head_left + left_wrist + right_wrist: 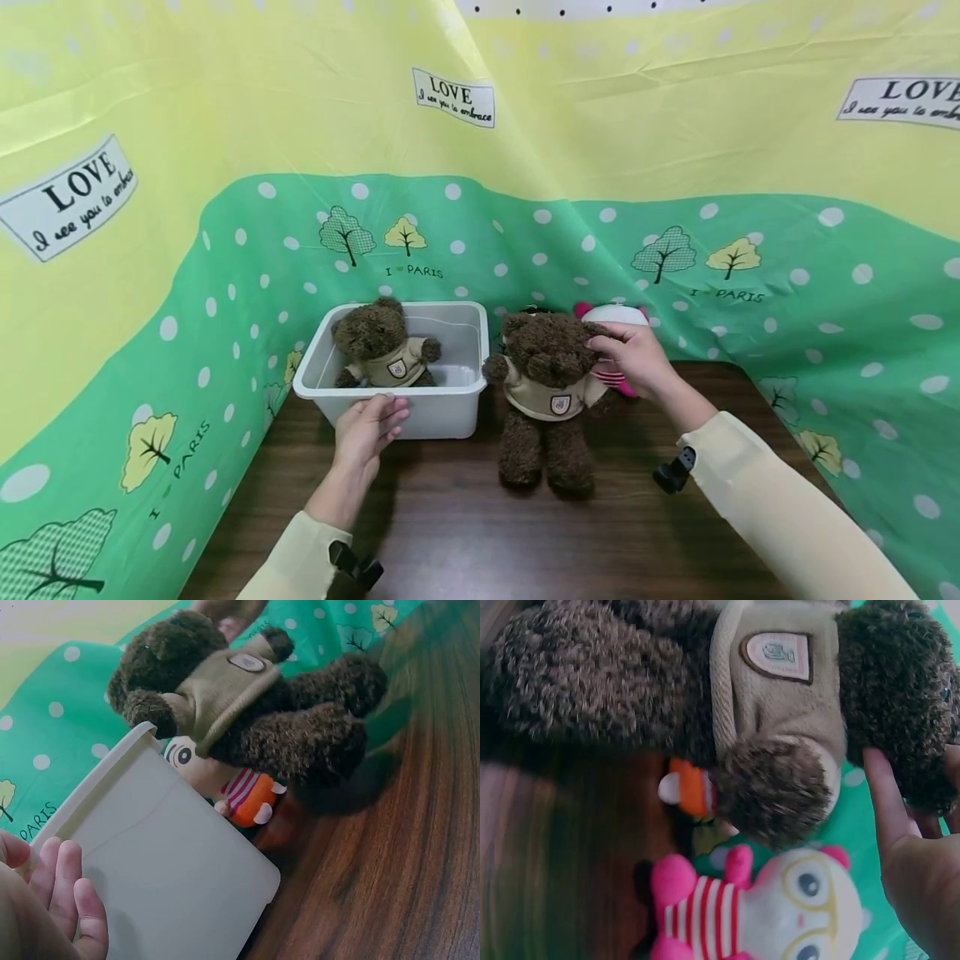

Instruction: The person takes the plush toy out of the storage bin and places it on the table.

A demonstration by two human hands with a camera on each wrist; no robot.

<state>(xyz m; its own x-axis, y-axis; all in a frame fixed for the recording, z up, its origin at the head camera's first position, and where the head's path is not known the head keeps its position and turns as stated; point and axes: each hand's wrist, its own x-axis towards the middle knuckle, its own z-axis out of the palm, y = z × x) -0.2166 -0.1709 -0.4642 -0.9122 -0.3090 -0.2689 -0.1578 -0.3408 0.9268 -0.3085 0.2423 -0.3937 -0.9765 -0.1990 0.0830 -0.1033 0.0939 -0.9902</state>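
My right hand grips a dark brown teddy bear by the side of its head. This bear wears a beige sweater with a badge, and it hangs upright, legs down, just right of a light grey plastic bin. At the bin's front rim is my left hand, its thumb and fingers pinching the edge. A second, similar teddy bear sits inside the bin toward the left. In the left wrist view the held bear appears beyond the bin's corner.
Behind the held bear stand a pink and white plush toy with striped clothing and a doll in orange and stripes. Dark wooden table lies underneath. A green and yellow printed cloth encloses the back and sides.
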